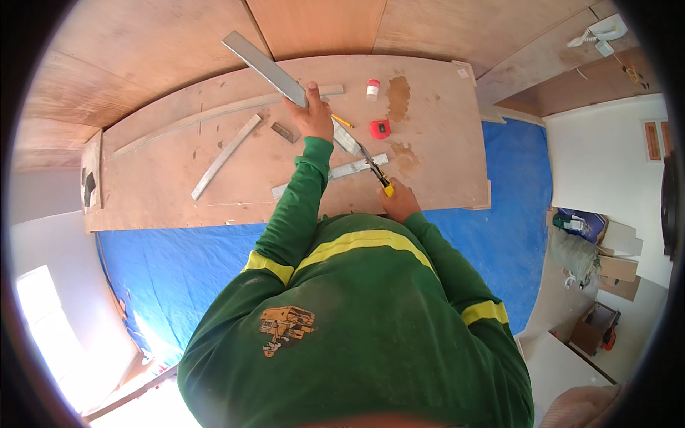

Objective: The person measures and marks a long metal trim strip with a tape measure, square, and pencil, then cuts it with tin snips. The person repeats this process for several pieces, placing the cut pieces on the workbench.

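A grey metal channel slants over the board, with my left hand closed around its middle. My right hand grips yellow-handled tin snips. The jaws of the snips are at the channel's near end, beyond my left hand; whether they bite into the metal is too small to tell. Under the snips lies a flat metal strip. Beside my left hand rest a yellow pencil and a short metal offcut. Right of the channel sits a red tape measure.
The wooden board also carries a long thin strip, a shorter metal strip and a red-capped container. Blue sheeting covers the floor around it. Wooden panels rise behind. Boxes and bags are piled at right.
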The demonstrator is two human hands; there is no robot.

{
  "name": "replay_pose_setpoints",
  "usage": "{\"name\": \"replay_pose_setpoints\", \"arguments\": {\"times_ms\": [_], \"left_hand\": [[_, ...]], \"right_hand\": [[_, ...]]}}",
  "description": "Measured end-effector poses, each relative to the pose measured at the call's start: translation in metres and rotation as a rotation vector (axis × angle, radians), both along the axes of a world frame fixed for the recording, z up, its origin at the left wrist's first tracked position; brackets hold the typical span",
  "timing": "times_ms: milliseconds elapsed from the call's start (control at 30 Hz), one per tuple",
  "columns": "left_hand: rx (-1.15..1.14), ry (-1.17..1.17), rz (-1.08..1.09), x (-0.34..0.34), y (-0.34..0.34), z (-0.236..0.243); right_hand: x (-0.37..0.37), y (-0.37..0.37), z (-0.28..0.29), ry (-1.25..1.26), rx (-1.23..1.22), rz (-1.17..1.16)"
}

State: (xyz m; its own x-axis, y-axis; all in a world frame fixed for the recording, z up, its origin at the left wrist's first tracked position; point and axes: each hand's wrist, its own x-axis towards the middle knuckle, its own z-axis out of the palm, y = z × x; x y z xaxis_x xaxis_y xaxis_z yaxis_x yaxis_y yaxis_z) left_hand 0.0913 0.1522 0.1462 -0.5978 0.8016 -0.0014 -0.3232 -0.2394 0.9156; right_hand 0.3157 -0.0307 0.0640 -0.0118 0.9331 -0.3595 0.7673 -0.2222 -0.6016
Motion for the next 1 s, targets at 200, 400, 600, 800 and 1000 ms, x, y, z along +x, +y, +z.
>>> {"name": "replay_pose_setpoints", "arguments": {"times_ms": [200,400,600,800,1000], "left_hand": [[0.028,-0.216,0.027,-0.053,0.020,0.014],[0.034,-0.364,-0.283,-0.048,0.010,0.040],[0.056,-0.334,-0.372,-0.025,0.004,0.069],[0.080,-0.288,-0.409,-0.020,0.000,0.080],[0.071,-0.268,-0.397,-0.017,-0.001,0.086]], "right_hand": [[0.043,-0.015,0.065,0.298,-0.364,0.187],[0.059,-0.010,0.106,0.543,-0.393,0.118],[0.052,-0.001,0.117,0.536,-0.376,0.220],[0.045,-0.008,0.117,0.523,-0.274,0.220],[0.044,-0.014,0.116,0.618,-0.351,0.181]]}}
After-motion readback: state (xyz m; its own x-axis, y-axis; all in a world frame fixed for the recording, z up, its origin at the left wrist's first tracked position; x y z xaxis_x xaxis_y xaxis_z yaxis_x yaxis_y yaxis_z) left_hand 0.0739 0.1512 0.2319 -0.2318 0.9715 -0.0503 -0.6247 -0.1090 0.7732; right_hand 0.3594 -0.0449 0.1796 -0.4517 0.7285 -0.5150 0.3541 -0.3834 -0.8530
